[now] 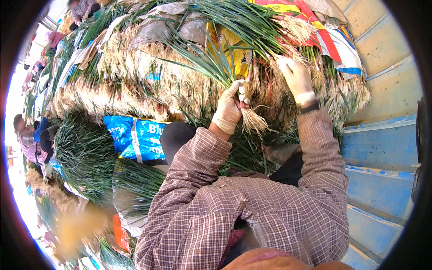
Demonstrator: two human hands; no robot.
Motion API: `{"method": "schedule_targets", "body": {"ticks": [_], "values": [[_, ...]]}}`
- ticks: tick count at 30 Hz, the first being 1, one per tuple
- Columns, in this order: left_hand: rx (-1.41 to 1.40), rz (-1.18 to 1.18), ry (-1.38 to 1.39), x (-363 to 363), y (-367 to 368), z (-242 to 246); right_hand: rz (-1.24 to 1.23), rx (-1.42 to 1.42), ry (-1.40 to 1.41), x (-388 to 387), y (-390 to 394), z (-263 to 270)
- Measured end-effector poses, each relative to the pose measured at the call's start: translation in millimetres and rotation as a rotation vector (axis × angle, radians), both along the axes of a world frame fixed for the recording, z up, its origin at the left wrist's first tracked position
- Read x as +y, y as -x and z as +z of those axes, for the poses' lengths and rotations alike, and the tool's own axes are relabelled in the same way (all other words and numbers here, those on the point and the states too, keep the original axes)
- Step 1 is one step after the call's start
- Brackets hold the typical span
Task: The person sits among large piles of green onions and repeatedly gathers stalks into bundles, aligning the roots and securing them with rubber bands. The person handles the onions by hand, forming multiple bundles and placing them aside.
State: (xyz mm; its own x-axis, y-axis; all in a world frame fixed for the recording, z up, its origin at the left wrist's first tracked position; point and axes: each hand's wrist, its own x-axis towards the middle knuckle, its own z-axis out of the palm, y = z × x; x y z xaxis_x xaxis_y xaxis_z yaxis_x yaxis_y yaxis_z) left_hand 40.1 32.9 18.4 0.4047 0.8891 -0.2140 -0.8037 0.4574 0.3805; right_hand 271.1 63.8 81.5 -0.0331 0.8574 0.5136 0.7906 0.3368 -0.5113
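Note:
In a pale glove, my left hand (229,106) is closed around a small bunch of green onions (221,72), just above the roots. The long green leaves point up and left, and the pale stringy roots hang down to the right. My right hand (295,76), gloved as well, is at the stem ends of a larger heap of green onions (249,28) lying on sacks. Whether its fingers grip any stems cannot be made out. Below that heap hang many more onion roots (155,74) in thick rows.
A blue printed sack (135,136) lies by my left knee. Cut or loose green leaves (86,155) are piled to the left. A blue and tan metal wall (378,145) stands close on the right. Another person (33,141) sits at the far left, and others are behind.

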Motion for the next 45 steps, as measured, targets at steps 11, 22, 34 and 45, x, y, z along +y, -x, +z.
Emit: {"method": "schedule_targets", "body": {"ticks": [11,22,34,45], "values": [[0.002,-0.060,0.050,2.5,3.4,-26.4,-0.265,-0.572,0.227,86.7,1.8,5.7],[-0.080,-0.048,0.101,1.9,-6.9,-29.7,0.086,0.829,0.633,54.2,-14.2,-7.2],[0.037,-0.013,0.012,10.4,-14.9,-29.2,0.139,0.504,0.652,9.3,36.0,-17.1],[-0.247,-0.050,-0.063,8.5,-11.2,-26.0,-0.362,-0.720,-0.210,23.6,34.2,17.8]]}}
